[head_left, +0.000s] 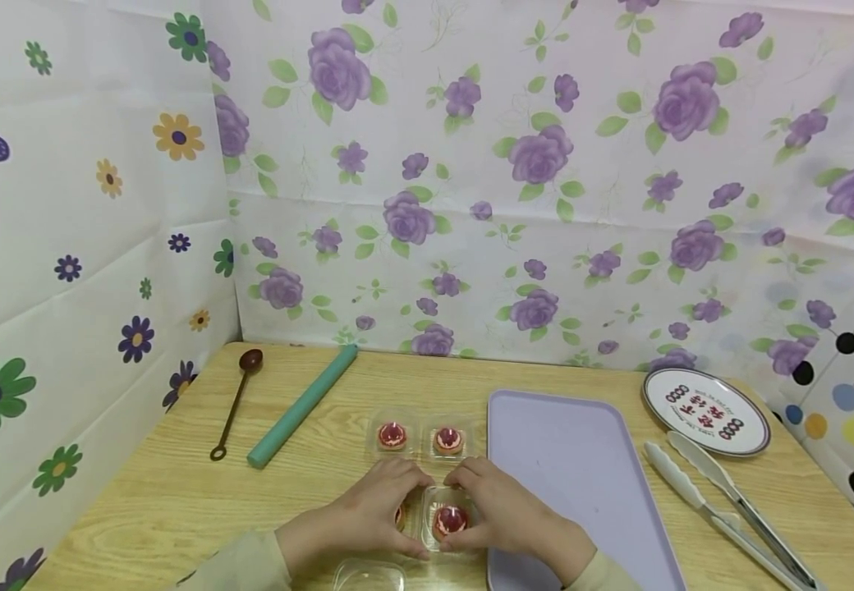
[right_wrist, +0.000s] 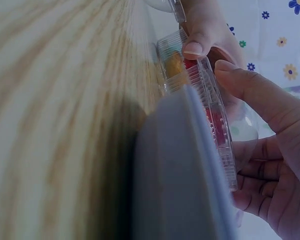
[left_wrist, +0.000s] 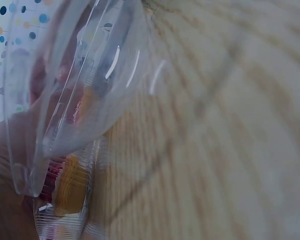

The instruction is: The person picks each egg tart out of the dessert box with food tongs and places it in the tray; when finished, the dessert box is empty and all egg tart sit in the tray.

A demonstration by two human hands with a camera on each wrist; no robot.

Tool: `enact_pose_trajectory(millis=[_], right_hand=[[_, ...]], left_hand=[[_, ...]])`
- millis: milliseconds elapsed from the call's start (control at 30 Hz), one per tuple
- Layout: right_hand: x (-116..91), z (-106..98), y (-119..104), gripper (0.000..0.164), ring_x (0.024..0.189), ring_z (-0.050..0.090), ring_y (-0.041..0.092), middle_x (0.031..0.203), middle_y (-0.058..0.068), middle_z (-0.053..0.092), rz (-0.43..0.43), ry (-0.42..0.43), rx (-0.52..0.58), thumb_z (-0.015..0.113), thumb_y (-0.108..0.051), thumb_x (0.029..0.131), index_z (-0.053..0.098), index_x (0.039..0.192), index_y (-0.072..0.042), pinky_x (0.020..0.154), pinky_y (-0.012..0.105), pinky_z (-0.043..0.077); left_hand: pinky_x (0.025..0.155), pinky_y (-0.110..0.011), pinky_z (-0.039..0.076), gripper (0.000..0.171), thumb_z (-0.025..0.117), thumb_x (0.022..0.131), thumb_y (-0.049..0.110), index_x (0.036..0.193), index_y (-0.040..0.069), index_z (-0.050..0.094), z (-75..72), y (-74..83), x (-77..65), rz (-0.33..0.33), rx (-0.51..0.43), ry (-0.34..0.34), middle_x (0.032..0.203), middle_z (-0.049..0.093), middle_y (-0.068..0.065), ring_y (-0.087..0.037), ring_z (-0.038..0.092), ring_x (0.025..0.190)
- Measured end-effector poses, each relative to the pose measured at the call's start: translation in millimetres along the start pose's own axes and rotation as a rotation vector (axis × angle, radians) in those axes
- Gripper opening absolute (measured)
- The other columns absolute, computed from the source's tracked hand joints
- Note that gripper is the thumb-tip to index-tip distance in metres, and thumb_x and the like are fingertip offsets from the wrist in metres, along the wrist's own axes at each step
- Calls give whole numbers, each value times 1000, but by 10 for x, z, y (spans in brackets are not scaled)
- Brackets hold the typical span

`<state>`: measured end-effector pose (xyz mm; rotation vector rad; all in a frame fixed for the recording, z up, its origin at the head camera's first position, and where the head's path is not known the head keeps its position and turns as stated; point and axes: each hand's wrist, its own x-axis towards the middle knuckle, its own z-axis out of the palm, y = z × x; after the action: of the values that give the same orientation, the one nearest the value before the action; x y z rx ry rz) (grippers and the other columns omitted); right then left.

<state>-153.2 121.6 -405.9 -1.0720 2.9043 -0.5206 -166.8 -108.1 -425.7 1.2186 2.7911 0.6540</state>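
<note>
Both hands are at a clear plastic tart box near the front, which holds a small red-topped tart. My left hand grips its left side, thumb at the front corner and fingers at the back. From the right, my right hand holds it between thumb and fingers; in the right wrist view its thumb lies by the lid edge. Beneath the left hand another tart is mostly hidden. A raised clear lid stands near the left wrist and fills much of the left wrist view.
Behind the hands sit two more boxed tarts, a left one and a right one. A lilac tray lies to the right, with tongs and a plate beyond. A teal rolling pin and brown spoon lie left.
</note>
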Motion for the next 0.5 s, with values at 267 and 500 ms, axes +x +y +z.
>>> enact_pose_trajectory(millis=[267, 500], right_hand=[[-5, 14, 22, 72, 104, 56, 11, 113, -1, 60, -13, -6, -5, 72, -64, 72, 61, 117, -9, 93, 30, 51], [5, 11, -1, 76, 111, 55, 15, 120, 1, 60, -25, -30, -1, 71, -63, 73, 61, 124, -8, 95, 31, 51]], left_hand=[[105, -37, 41, 76, 77, 66, 62, 122, 16, 57, 12, -7, 12, -5, 17, -17, 117, 58, 9, -14, 50, 117], [105, -36, 41, 76, 76, 66, 63, 123, 16, 57, 16, -8, 1, 2, 24, -18, 117, 57, 10, -13, 50, 116]])
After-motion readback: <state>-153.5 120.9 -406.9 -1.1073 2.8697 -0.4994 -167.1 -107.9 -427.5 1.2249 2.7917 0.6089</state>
